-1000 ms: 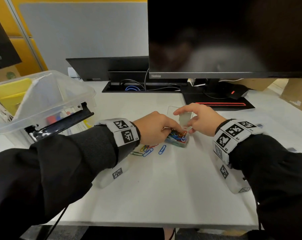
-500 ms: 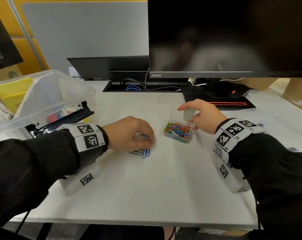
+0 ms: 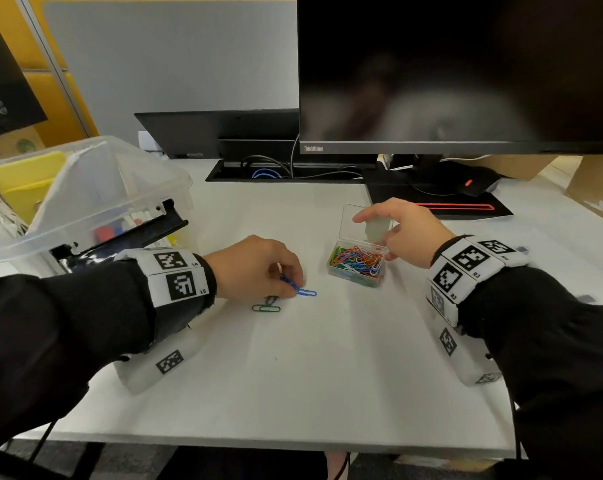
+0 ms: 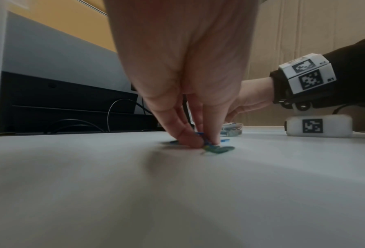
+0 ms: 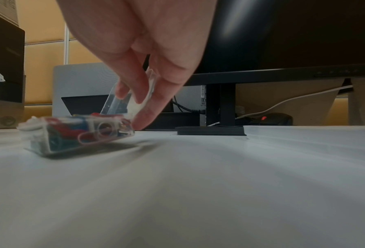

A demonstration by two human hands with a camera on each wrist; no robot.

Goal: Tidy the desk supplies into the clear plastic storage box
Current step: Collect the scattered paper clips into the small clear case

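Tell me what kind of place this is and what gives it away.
Most likely an office workstation. A large dark monitor stands on a white desk, with a cable tray let into the desk behind and a grey partition panel at the back. A small case of coloured paper clips fits that too.

head view looks down on the desk (image 3: 293, 393); both wrist views sit at desk level, sharing the paperclip box (image 3: 357, 268) (image 5: 79, 134).
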